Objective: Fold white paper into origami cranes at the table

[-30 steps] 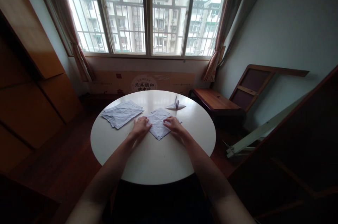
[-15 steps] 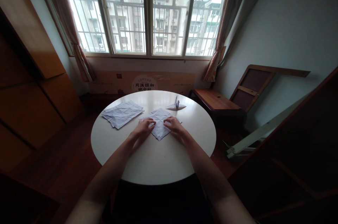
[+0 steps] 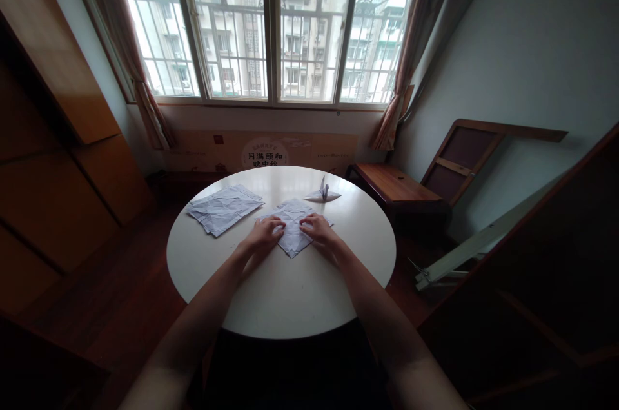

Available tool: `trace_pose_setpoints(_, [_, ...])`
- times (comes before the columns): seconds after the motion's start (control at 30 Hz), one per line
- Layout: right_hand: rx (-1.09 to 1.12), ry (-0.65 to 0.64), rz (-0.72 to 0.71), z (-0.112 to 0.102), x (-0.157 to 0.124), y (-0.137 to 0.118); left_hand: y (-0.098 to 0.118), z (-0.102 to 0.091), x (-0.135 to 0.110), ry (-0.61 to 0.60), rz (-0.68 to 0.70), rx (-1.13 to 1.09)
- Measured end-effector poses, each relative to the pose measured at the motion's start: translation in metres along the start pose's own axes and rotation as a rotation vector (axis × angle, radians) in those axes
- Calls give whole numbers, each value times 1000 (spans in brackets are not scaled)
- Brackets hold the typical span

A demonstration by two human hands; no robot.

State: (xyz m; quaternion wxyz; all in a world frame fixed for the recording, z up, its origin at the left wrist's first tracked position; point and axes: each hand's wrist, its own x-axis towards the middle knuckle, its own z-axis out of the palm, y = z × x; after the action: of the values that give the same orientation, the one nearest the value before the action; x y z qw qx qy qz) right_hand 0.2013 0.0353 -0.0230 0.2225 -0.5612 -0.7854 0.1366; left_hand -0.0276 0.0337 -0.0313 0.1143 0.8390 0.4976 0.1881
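Observation:
A creased sheet of pale paper lies on the round white table with one corner pointing toward me; fold lines cross its middle. My left hand is at its left edge, fingers curled and closed on the paper. Across from it, my right hand grips the right edge the same way, thumb and fingers bent inward. Both hands partly cover the sheet's side corners. Just beyond my right hand stands a folded paper crane, wings spread.
A stack of creased paper sheets lies at the left of the white table. Behind the table stands a long printed cardboard box below the window. To the right is a low wooden bench.

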Motion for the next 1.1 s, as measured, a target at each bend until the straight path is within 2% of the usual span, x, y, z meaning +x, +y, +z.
trace_pose_setpoints(0.5, [-14, -15, -3, -1, 0, 1, 0, 0, 1, 2, 23, 18])
trace_pose_setpoints(1.1, [-226, -103, 132, 2, -8, -19, -2, 3, 2, 1, 11, 31])
